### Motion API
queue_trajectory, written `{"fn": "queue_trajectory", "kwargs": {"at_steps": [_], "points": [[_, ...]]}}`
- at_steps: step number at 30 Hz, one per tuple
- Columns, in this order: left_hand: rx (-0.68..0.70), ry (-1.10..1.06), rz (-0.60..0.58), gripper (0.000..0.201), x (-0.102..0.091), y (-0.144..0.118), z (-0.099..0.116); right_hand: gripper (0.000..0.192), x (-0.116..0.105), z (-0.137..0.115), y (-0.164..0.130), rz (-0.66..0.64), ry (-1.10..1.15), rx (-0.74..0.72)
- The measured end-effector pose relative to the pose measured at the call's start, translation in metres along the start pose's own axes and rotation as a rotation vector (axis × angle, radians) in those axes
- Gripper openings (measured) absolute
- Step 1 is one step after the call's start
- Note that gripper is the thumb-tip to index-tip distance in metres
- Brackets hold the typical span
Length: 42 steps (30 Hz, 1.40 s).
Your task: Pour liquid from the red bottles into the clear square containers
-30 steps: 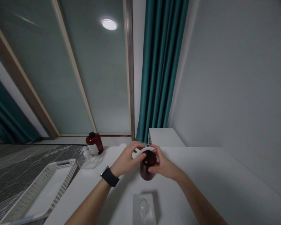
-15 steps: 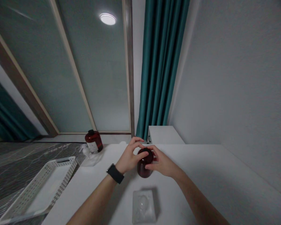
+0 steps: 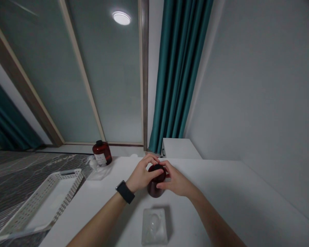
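Note:
A dark reddish-brown bottle [image 3: 155, 190] stands on the white tabletop [image 3: 216, 206] between my two hands, its dark cap [image 3: 158, 167] at the top. My left hand [image 3: 142, 175], with a black watch at the wrist, curls over the cap with thumb and fingers. From the other side, my right hand [image 3: 177, 179] is closed around the bottle's shoulder and side, its thumb toward me. Nearer me lies a clear plastic moulded tray [image 3: 154, 227] with a rounded hollow in it. Parts of the cap are hidden by my fingers.
At the table's far left stands a second red-brown bottle [image 3: 102, 153] with a white label and black cap. Clear plastic packaging [image 3: 95, 174] sits beside it. A white perforated basket [image 3: 77, 173] is left of the table. A white cabinet [image 3: 180, 147] stands beyond the far edge.
The view has shifted slightly, moving the bottle and clear tray a little left in the picture. My left fingers have drawn in closer around the cap; my right hand keeps its hold.

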<state>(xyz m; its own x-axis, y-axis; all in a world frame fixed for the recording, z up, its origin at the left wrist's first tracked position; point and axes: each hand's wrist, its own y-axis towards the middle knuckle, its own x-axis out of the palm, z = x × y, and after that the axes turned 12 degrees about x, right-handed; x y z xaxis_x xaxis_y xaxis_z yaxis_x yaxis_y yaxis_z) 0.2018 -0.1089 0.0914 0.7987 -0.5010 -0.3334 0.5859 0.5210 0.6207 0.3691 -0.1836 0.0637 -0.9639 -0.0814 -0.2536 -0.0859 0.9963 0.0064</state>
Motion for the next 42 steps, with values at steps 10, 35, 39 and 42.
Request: {"fn": "queue_trajectory", "kwargs": {"at_steps": [10, 35, 39, 42], "points": [[-0.039, -0.213, -0.208, 0.021, -0.023, -0.008, -0.010, 0.063, -0.007, 0.012, 0.003, 0.121, -0.110, -0.042], [-0.093, 0.375, -0.295, 0.070, -0.014, -0.056, -0.056, 0.079, 0.031, 0.061, 0.018, 0.380, -0.320, -0.008], [-0.120, 0.489, -0.366, 0.070, -0.021, -0.053, -0.066, 0.082, 0.022, 0.069, 0.025, 0.341, -0.426, -0.014], [-0.152, 0.553, -0.364, 0.065, -0.021, -0.042, -0.076, 0.077, 0.013, 0.071, 0.041, 0.323, -0.496, 0.022]]}}
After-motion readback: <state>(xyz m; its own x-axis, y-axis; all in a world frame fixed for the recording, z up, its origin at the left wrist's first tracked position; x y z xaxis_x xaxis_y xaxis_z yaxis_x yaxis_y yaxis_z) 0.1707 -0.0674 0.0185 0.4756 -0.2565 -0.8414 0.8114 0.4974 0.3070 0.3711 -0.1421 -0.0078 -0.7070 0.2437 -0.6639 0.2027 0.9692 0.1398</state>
